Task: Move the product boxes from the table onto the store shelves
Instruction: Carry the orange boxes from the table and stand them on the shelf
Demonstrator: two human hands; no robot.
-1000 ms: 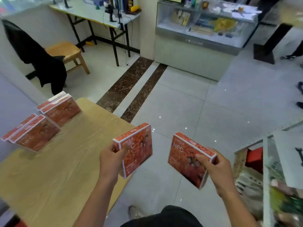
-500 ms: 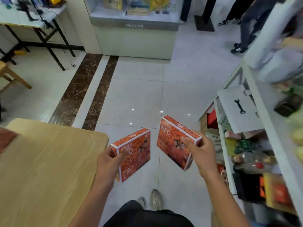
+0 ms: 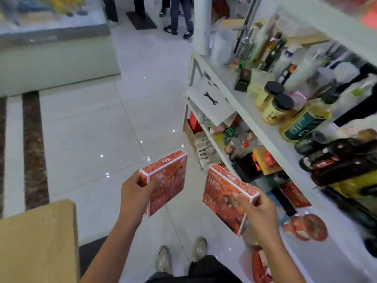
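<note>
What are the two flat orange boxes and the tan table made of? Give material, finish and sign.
The flat orange box in the left hand and its twin in the right hand: likely printed cardboard, smooth finish; crisp folded edges, white rims. Tan table: wood or wood-look laminate, matte; faint grain, too blurred to settle.
</note>
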